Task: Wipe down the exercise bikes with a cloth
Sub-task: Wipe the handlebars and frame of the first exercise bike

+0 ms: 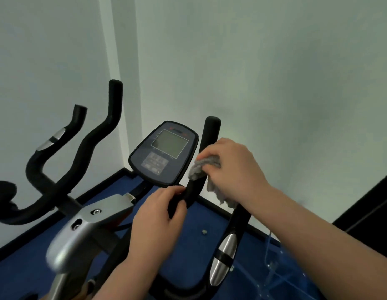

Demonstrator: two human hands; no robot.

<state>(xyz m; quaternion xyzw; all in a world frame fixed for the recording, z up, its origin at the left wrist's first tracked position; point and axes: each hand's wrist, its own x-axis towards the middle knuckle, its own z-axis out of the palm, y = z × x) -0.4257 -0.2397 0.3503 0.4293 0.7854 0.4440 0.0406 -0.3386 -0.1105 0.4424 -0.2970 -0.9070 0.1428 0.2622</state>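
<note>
An exercise bike stands before me, with a dark console point(164, 152) in the middle and black foam handlebars. My right hand point(231, 167) presses a grey cloth point(204, 169) around the upright right handlebar point(211, 131), just below its tip. A loose end of the cloth hangs under my palm. Lower on the same bar, my left hand point(158, 215) is closed around the foam where it bends. A silver pulse sensor point(224, 257) sits further down that bar.
The left handlebar point(95, 137) curves up beside the console. A second bike's handlebar point(58, 135) stands further left. White walls meet in a corner behind. Blue floor point(209, 221) with black skirting lies below; a clear plastic object point(276, 265) rests at the right.
</note>
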